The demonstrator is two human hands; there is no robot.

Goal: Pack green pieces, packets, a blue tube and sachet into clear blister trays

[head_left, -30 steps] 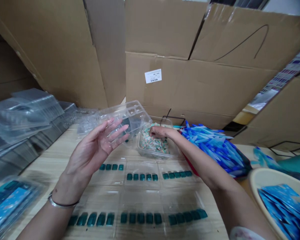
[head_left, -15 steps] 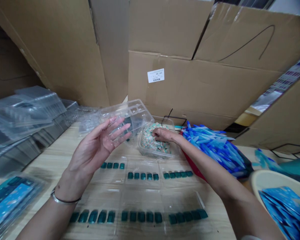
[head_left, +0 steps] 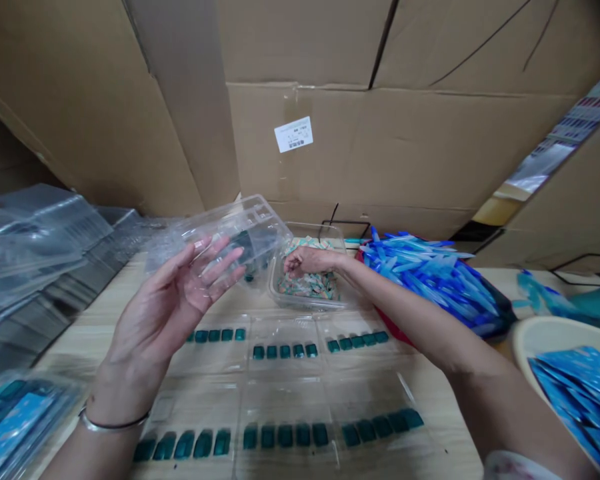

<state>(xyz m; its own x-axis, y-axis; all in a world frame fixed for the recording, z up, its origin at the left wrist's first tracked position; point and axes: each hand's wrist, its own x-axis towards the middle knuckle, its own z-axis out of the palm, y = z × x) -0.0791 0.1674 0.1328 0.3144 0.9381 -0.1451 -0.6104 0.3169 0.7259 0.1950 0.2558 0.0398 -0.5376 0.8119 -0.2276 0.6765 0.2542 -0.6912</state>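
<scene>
My left hand (head_left: 177,293) holds a clear plastic blister tray (head_left: 240,230) up above the table, fingers spread along its underside; a few dark teal pieces show inside it. My right hand (head_left: 305,260) is raised just over a clear tub (head_left: 307,290) of small white, green and orange packets, its fingers pinched together on something I cannot make out. Below both hands lie several clear blister trays (head_left: 285,347) on the wooden table, each with a row of dark teal blocks.
Cardboard boxes (head_left: 380,147) wall off the back. Stacks of clear trays (head_left: 35,260) stand at the left, a filled blue pack (head_left: 10,420) at the lower left. A heap of blue sticks (head_left: 430,280) lies right of the tub, a bowl (head_left: 535,333) of blue packets at the far right.
My right hand has lifted out of the packet tub with its fingers pinched. The left hand keeps holding the clear tray. The view has tilted down a little.
</scene>
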